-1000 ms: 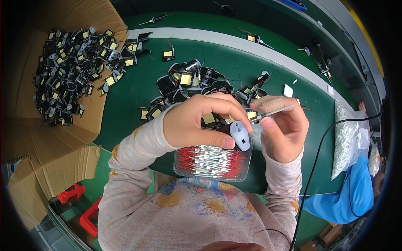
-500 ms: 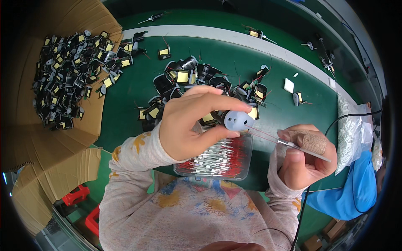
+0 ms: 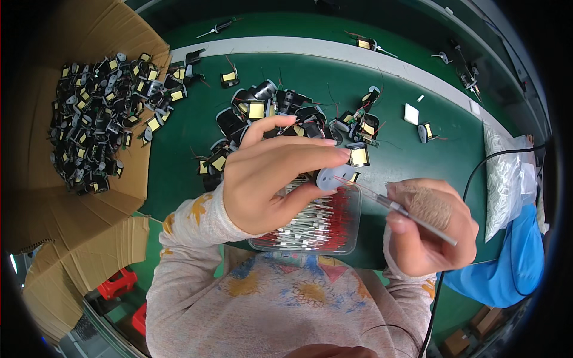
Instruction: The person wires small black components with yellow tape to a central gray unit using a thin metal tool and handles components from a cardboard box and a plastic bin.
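Note:
Between the thumb and fingers of my left hand (image 3: 262, 179) is a small part with a grey round cap (image 3: 334, 178) that has several holes; most of its body is hidden by the fingers. My right hand (image 3: 439, 224), a tan wrap around one finger, pinches a slim grey-white rod (image 3: 424, 227). Thin red wires run from the rod's tip to the face of the cap. Below my left hand, a clear plastic tray (image 3: 357, 230) holds many slim white pieces with red wires (image 3: 307, 224).
A pile of black parts with yellow pads (image 3: 256, 110) lies beyond my hands. More fill the cardboard box (image 3: 134, 170) on the left. A small white block (image 3: 411, 114) lies at the right, near a plastic bag of white pieces (image 3: 504, 179) and blue cloth (image 3: 498, 271).
The grey cap has tilted and shifted slightly left and down with my left hand. My right hand has moved left, bringing the rod's tip closer to the cap.

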Action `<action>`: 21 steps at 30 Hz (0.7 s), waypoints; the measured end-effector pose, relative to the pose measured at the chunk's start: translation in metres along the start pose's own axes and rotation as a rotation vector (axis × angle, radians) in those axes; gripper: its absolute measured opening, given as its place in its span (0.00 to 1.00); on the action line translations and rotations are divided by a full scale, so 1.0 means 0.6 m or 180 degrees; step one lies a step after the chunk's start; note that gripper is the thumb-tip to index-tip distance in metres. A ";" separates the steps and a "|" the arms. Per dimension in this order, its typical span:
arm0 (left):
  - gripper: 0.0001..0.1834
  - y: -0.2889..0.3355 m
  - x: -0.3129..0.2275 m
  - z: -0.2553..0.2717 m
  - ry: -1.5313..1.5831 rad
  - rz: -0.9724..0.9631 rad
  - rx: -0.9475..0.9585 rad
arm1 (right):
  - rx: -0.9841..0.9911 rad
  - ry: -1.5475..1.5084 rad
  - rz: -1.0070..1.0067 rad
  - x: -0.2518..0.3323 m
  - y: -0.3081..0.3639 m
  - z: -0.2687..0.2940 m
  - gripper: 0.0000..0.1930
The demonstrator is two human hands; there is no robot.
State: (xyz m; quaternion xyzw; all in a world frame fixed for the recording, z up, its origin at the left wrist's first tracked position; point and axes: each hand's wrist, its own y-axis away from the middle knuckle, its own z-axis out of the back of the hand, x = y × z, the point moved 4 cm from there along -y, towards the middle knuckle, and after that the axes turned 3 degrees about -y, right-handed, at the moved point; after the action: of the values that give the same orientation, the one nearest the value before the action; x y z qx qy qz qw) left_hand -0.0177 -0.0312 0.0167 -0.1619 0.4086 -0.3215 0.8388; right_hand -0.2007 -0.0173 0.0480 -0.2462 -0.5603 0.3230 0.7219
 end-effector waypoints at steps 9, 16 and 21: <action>0.22 0.000 -0.005 0.002 -0.0394 -0.0132 -0.0196 | 0.0301 0.0515 0.0318 0.024 0.007 -0.009 0.13; 0.23 -0.001 -0.008 0.003 -0.0560 -0.0132 -0.0186 | 0.0201 0.0653 0.0249 0.026 0.010 -0.016 0.16; 0.23 0.000 -0.012 0.004 -0.0640 -0.0096 -0.0129 | 0.0278 0.0795 0.0350 0.024 0.013 -0.021 0.16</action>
State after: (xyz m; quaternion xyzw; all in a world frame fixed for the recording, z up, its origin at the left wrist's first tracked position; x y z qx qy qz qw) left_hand -0.0191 -0.0262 0.0224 -0.2164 0.3263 -0.3078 0.8671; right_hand -0.1875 -0.0012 0.0487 -0.2831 -0.4372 0.3530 0.7772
